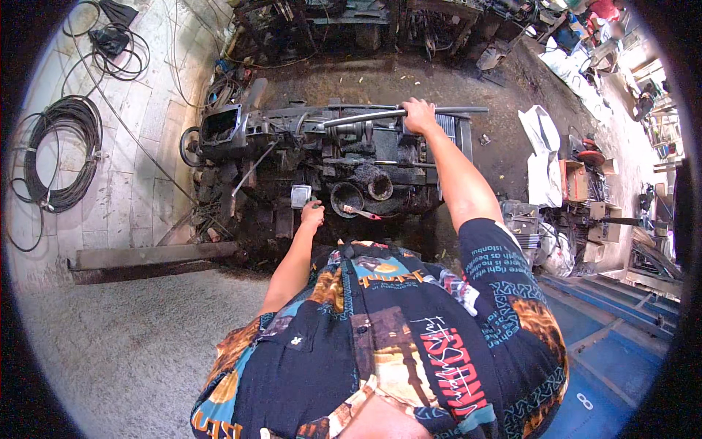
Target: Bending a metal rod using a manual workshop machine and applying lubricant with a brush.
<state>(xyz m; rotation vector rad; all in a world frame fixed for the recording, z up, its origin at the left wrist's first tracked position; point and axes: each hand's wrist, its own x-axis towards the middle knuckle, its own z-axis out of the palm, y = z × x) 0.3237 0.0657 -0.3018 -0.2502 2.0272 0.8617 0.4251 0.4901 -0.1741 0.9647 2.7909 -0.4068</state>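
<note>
My right hand is closed over a long grey metal bar, which lies lengthwise across the top of a dark, greasy machine. The bar's right end sticks out past the machine. Lower and to the left, my left hand has its fingers curled at a small dark part by the machine's near side; what they grip is too small to make out. Just beyond it sits a pale square block or plate. To its right are two round, grimy containers, and a paint brush lies across the larger container.
A handwheel is at the machine's left end. Coiled black hose lies against the white tiled surface. A metal beam runs along the lower left. White sacking and boxes stand right, near a blue metal frame.
</note>
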